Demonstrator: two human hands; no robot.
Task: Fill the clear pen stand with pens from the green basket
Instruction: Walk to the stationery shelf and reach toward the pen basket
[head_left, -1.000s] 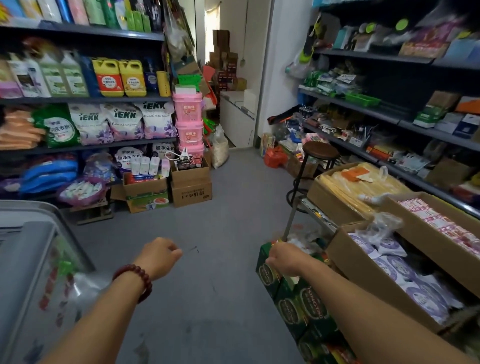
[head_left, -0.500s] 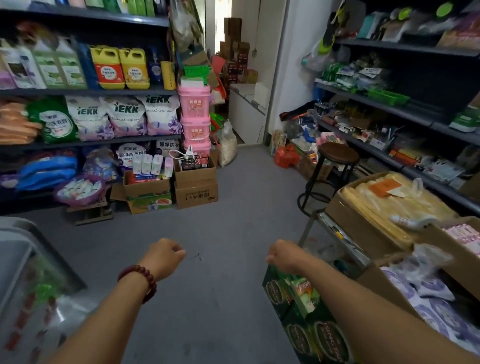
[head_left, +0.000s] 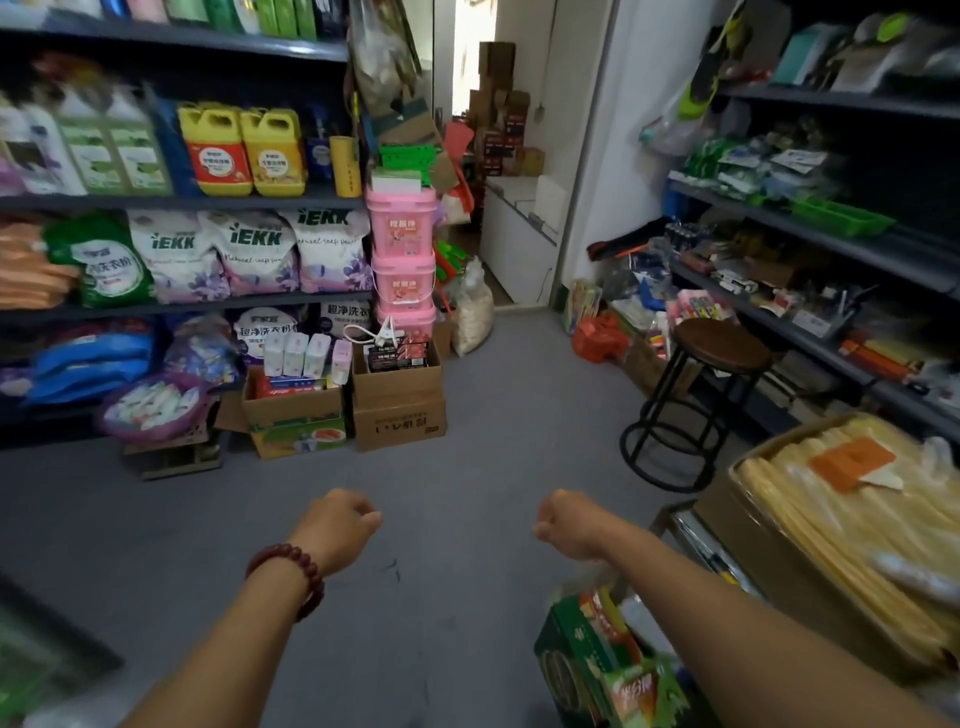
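1. Green basket (head_left: 841, 221), likely the tray on the shelf, lies well ahead and right of the right hand (head_left: 569, 525), nearer than before.
2. Left hand (head_left: 340, 525) and right stay curled, empty.
3. Pen stand unidentifiable; filling not begun.

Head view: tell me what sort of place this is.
Probably a small general shop: shelves carry yellow detergent jugs and washing-powder bags, beside stacked pink buckets and open cartons.

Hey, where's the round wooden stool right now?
In the head view, the stool stands on the grey floor at right, before the right-hand shelves, just beyond the cardboard box of yellow packets.
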